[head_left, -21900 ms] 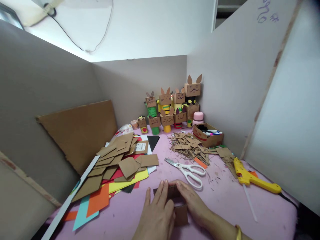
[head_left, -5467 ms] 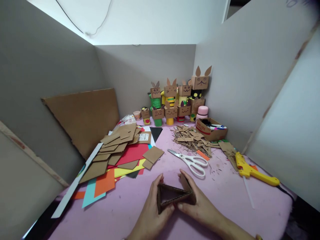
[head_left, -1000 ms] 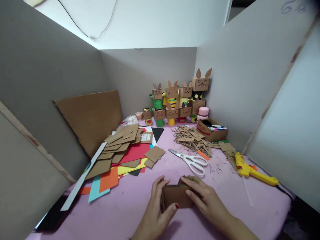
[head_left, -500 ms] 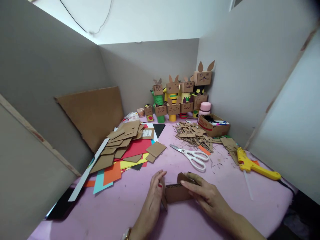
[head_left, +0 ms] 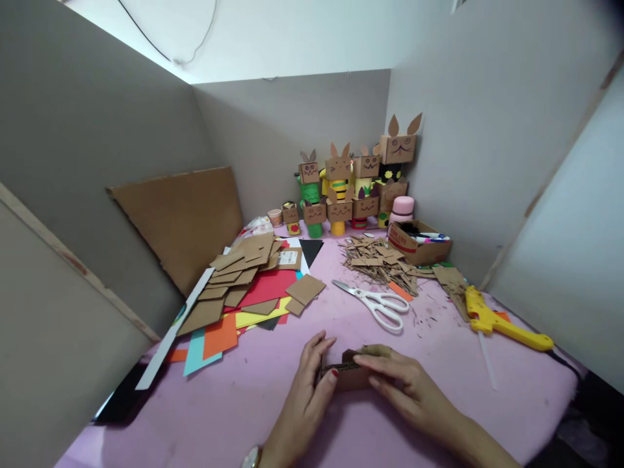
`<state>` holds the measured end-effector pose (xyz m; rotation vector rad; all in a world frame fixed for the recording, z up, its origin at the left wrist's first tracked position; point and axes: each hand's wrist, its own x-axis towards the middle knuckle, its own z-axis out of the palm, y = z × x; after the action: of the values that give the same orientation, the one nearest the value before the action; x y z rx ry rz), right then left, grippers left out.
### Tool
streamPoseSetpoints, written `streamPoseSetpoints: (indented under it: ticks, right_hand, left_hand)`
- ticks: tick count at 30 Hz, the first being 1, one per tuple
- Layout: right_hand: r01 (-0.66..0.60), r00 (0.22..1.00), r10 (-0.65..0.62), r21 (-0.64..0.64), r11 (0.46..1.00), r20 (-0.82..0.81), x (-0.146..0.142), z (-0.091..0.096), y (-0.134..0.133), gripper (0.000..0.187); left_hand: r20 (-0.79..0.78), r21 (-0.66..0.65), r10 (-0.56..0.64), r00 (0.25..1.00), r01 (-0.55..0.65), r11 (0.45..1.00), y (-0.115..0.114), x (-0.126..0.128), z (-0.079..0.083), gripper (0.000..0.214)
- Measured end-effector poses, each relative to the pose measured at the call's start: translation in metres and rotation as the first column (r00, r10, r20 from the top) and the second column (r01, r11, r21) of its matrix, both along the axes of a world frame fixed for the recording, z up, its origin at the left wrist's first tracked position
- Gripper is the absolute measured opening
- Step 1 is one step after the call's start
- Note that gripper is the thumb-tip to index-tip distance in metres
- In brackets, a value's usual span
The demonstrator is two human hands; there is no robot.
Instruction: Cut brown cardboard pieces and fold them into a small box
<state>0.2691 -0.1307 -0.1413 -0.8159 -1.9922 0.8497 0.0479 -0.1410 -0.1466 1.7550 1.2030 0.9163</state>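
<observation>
A small folded cardboard piece [head_left: 348,374] rests on the pink table [head_left: 253,416] near its front edge. My left hand [head_left: 309,383] presses against its left end, thumb on the near side and fingers curled over the far side. My right hand [head_left: 404,383] lies over its top and right end with the fingers pressed down on it. Much of the cardboard piece is hidden under both hands.
White scissors [head_left: 377,302] lie just beyond the hands. A yellow glue gun [head_left: 502,318] lies at the right. Cardboard squares and coloured paper [head_left: 238,292] pile up at the left, scraps [head_left: 377,260] and a marker box [head_left: 419,242] at the back right, cardboard figures [head_left: 355,182] in the corner.
The cardboard piece has been pressed lower and flatter between the hands over the last second. My right hand covers more of its top. The camera has tilted slightly.
</observation>
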Motion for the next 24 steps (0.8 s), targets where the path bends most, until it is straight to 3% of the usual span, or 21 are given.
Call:
streamPoseSetpoints:
  ticks: [4, 9, 14, 18, 24]
  right_hand:
    - [0.031, 0.999, -0.03, -0.039, 0.999, 0.01, -0.002, -0.001, -0.001, 0.036]
    - [0.116, 0.993, -0.114, -0.072, 0.991, 0.039, -0.004, 0.002, 0.002, 0.035]
    - [0.115, 0.992, -0.108, -0.106, 0.988, 0.067, -0.007, 0.001, 0.001, 0.043]
    - [0.142, 0.989, -0.146, -0.214, 0.966, -0.004, -0.006, -0.003, -0.004, 0.059]
    - [0.147, 0.985, -0.166, -0.271, 0.951, -0.047, -0.003, -0.004, -0.009, 0.062]
  left_hand:
    - [0.008, 0.008, 0.002, 1.0, -0.002, 1.0, 0.001, 0.0, -0.001, 0.045]
    - [-0.031, 0.06, 0.023, 0.999, -0.021, 0.998, 0.002, 0.002, -0.005, 0.06]
    - [0.025, 0.052, 0.07, 0.997, -0.071, 0.996, 0.002, 0.004, -0.001, 0.05]
    - [0.054, 0.045, 0.075, 0.996, -0.078, 0.996, 0.002, 0.004, 0.001, 0.04]
    - [0.084, 0.032, 0.063, 0.994, -0.066, 0.997, 0.002, 0.002, 0.0, 0.02]
